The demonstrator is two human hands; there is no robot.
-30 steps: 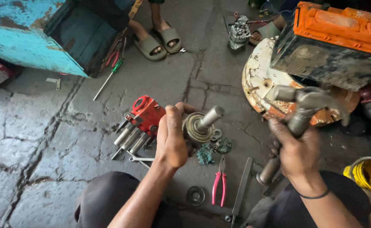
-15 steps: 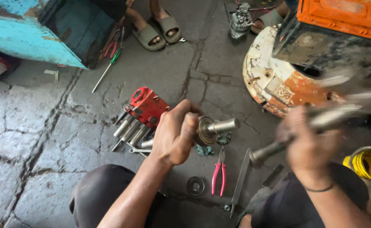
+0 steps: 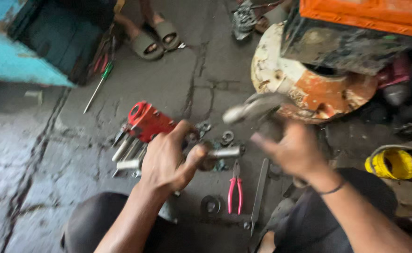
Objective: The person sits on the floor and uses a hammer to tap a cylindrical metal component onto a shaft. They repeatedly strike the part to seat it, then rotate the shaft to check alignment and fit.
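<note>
Clenched around a short steel shaft with a round collar (image 3: 220, 153), the left hand (image 3: 168, 161) pins the part low over the cracked grey concrete floor (image 3: 41, 154), fingers wrapped near the collar so the free end juts out to the right, exposed. The right hand (image 3: 292, 152) is closed on the handle of a blurred grey metal hammer (image 3: 250, 108), its head raised above that free end; the smear suggests a swing. Just behind the left hand lies a red metal tool body with silver cylinders (image 3: 142, 126). Loose washers (image 3: 226, 137) lie near the shaft. Pink-handled pliers (image 3: 235, 187) and a flat grey file (image 3: 259, 189) lie just below, within easy reach. A rusty orange-and-white round housing (image 3: 309, 91) sits beyond, and a yellow coil (image 3: 389, 164) rests at far right.
</note>
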